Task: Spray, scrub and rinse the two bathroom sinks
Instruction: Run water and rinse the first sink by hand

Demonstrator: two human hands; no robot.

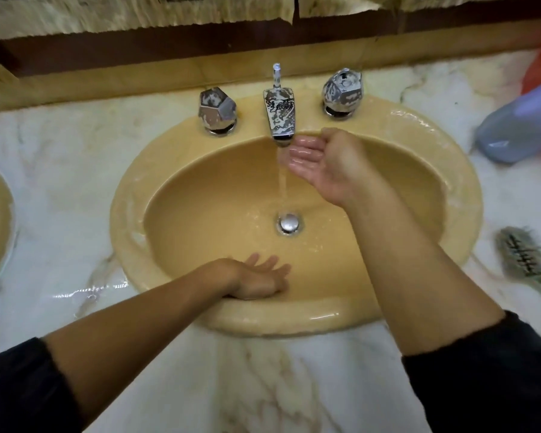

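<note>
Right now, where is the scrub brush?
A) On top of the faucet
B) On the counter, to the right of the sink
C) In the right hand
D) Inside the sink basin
B: the scrub brush lies on the marble counter, right of the sink; both hands hold nothing.

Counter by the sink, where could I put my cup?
The marble counter in front of the sink, between both arms, is bare. So is the strip between the two sinks, though wet. The right side is crowded: a bottle and a brush lie there.
</note>
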